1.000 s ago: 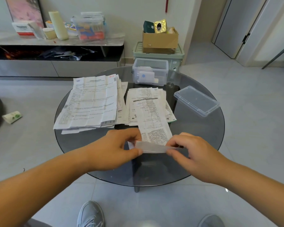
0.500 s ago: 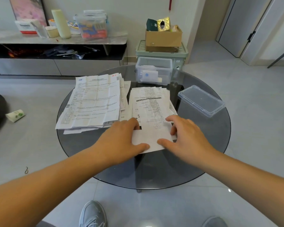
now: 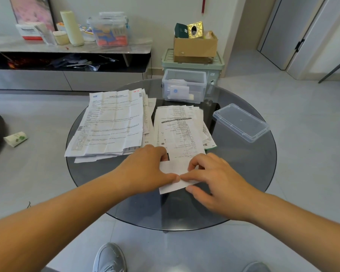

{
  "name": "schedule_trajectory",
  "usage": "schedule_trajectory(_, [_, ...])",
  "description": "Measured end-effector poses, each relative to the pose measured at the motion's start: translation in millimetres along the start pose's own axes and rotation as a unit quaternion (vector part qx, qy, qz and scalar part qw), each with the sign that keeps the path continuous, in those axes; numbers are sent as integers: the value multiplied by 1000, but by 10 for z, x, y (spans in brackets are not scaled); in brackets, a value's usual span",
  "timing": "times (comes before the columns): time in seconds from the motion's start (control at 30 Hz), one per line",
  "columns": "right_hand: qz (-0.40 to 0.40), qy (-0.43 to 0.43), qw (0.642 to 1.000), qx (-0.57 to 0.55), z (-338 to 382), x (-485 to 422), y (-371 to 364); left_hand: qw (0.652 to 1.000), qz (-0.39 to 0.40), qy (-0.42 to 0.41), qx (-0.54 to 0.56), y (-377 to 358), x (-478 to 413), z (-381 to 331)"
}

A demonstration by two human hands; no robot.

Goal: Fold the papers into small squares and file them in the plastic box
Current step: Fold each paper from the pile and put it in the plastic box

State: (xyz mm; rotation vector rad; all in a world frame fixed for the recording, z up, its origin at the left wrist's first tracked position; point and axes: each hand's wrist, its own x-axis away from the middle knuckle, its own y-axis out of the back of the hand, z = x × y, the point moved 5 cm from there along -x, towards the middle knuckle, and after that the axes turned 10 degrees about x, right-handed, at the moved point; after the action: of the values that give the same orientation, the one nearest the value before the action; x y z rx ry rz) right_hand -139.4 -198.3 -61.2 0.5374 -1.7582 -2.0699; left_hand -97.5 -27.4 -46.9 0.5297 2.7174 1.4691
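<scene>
While both hands are working at the near middle of the round smoked-glass table (image 3: 253, 173), a white paper (image 3: 172, 167) is lying flat there w/ its near edge doubled over into a narrow flap. The left hand (image 3: 145, 169) is resting palm-down on the paper's left side, fingers arching onto the far corner & thumb tip pressing the crease; it's gripping nothing. The right hand (image 3: 214, 179) is laying its index finger along the crease, tip meeting the left thumb. Its thumb is sitting at the flap's near edge, so index & thumb are pinching the flap. The other fingers are curling loosely over the sheet's right side.

Just beyond the hands, a stack of narrow printed slips (image 3: 179, 128) is fanning out, creased & a bit rumpled, its nearest sheet reaching the white paper. To its left a stack of larger printed sheets (image 3: 114, 122) is lying w/ a grid of old fold lines showing. At the table's far edge the clear plastic box (image 3: 185, 75), rectangular & uncovered, is holding several small folded papers (image 3: 179, 91). A matching clear lid (image 3: 240, 122) is lying flat on the table's right side, apart from the box.

Behind the table a brown cardboard box (image 3: 194, 46) is sitting on a pale green ribbed bin (image 3: 192, 62). Grey sneakers (image 3: 109, 258) are showing below.
</scene>
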Motion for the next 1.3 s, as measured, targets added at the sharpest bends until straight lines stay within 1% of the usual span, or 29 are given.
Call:
schedule_trajectory(0.1, [-2, -1, 1000, -1, -3, 24, 2, 999, -21, -12, 31, 50, 23, -52])
schedule_trajectory(0.17, [2, -4, 1000, 0, -1, 38, 2, 998, -15, -10, 52, 69, 46, -61])
schedule_trajectory(0.3, [4, -1, 1000, 12, 14, 68, 42, 993, 64, 0, 104, 5, 84, -75])
schedule_trajectory(0.33, [2, 2, 1000, 18, 19, 80, 47, 988, 80, 7, 131, -13, 98, -75])
schedule_trajectory(0.4, [-3, 6, 1000, 19, 28, 127, 46, 970, 107, 47, 212, -53, 130, -57])
schedule_trajectory(0.5, [-23, 14, 999, 18, 76, 206, 38, 930, 157, 97, 317, -98, 203, -57])
schedule_trajectory(0.6, [-44, 8, 999, 9, 96, 226, 30, 888, 192, 110, 403, -124, 248, -70])
schedule_trajectory(0.63, [-54, 4, 999, 3, 91, 219, 31, 881, 199, 108, 415, -126, 258, -76])
schedule_trajectory(0.67, [-66, -4, 998, -7, 86, 208, 44, 886, 207, 94, 405, -132, 263, -79])
schedule_trajectory(0.7, [-74, -22, 997, -22, 75, 197, 61, 904, 208, 73, 367, -125, 270, -93])
schedule_trajectory(0.73, [-72, -50, 995, -43, 48, 186, 76, 930, 197, 45, 307, -127, 259, -90])
schedule_trajectory(0.8, [-50, -108, 987, -106, -22, 170, 83, 975, 146, -3, 169, -125, 224, -102])
schedule_trajectory(0.83, [-45, -132, 981, -133, -65, 161, 83, 987, 113, -22, 114, -125, 201, -126])
schedule_trajectory(0.87, [-41, -151, 976, -149, -112, 151, 79, 993, 88, -33, 77, -132, 172, -146])
schedule_trajectory(0.93, [-23, -188, 969, -160, -175, 114, 72, 997, 52, -42, 38, -149, 115, -185])
schedule_trajectory(1.03, [1, -222, 970, -98, -233, 68, 60, 999, 19, -36, 7, -183, 13, -201])
schedule_trajectory(1.13, [6, -236, 970, -51, -264, 53, 86, 1000, 24, -20, 1, -212, -57, -200])
schedule_trajectory(1.23, [22, -235, 970, -60, -289, 47, 88, 999, 39, -3, 9, -192, -110, -206])
schedule_trajectory(1.3, [47, -235, 968, -71, -321, 36, 94, 999, 51, 3, 13, -180, -133, -216])
